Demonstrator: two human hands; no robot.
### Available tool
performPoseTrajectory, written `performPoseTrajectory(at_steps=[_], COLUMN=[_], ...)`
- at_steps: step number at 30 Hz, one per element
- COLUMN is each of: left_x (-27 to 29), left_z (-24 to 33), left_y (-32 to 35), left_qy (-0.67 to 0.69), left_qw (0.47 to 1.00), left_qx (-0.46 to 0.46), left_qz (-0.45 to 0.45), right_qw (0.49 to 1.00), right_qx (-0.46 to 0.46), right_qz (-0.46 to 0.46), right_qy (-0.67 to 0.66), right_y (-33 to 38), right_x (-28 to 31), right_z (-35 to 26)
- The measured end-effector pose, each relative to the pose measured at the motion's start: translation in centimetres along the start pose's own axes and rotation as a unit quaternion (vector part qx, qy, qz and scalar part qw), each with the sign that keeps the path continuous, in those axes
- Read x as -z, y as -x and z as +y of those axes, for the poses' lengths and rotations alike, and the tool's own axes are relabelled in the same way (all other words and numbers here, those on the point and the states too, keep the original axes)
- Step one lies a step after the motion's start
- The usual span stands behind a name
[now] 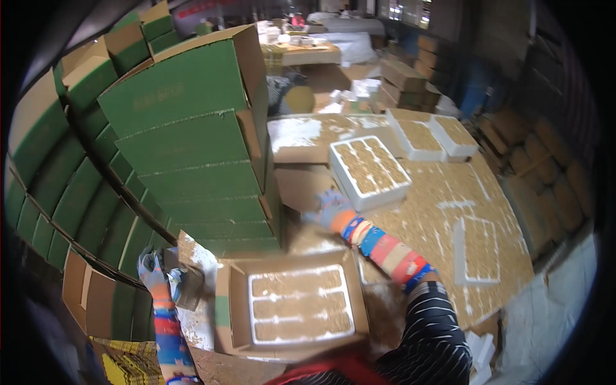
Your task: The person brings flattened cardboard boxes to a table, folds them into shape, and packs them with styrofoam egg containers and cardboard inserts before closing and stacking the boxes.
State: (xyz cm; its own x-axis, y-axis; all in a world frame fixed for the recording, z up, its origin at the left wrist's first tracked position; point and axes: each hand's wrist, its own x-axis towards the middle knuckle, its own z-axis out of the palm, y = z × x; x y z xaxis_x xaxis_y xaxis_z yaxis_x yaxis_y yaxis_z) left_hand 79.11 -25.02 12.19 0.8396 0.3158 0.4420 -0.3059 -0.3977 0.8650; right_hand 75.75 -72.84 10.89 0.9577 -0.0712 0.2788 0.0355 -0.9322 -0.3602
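Note:
My left hand (pixel 152 268), in a grey and orange glove, is closed around what looks like a tape dispenser (pixel 187 286) with a brownish roll, partly blurred. Directly before me stands an open cardboard box (pixel 226 314). Inside it sits a white foam tray (pixel 351 308) filled with brown, crumbly material in several sections. My right hand (pixel 333 210), gloved the same way, reaches past the box with fingers apart, holding nothing. Close by its fingertips is another filled white foam box (pixel 378 201); I cannot tell whether they touch.
A tall stack of green cardboard boxes (pixel 192 154) rises at the left, with more green boxes (pixel 64 173) behind. Foam boxes (pixel 427 154) stand at the far end of the brown-strewn table (pixel 423 212). One foam frame (pixel 460 253) lies at the right. Yellow bundles (pixel 128 369) sit lower left.

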Motion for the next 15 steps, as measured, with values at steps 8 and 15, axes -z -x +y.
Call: performPoseTrajectory(at_steps=[8, 15], left_x=[-7.3, -8.4], left_z=[16.2, 15.5], left_y=[14.8, 14.8], left_qy=[-0.080, -0.121], left_qw=[0.782, 0.829], left_qx=[-0.342, 0.042], left_qz=[-0.515, -0.545], right_qw=[0.973, 0.995], right_qx=[-0.064, -0.071], right_qz=[-0.158, 0.068], right_qy=[0.154, -0.030], right_y=[-7.5, -0.1], right_x=[-17.6, -4.4], right_z=[7.0, 9.4])
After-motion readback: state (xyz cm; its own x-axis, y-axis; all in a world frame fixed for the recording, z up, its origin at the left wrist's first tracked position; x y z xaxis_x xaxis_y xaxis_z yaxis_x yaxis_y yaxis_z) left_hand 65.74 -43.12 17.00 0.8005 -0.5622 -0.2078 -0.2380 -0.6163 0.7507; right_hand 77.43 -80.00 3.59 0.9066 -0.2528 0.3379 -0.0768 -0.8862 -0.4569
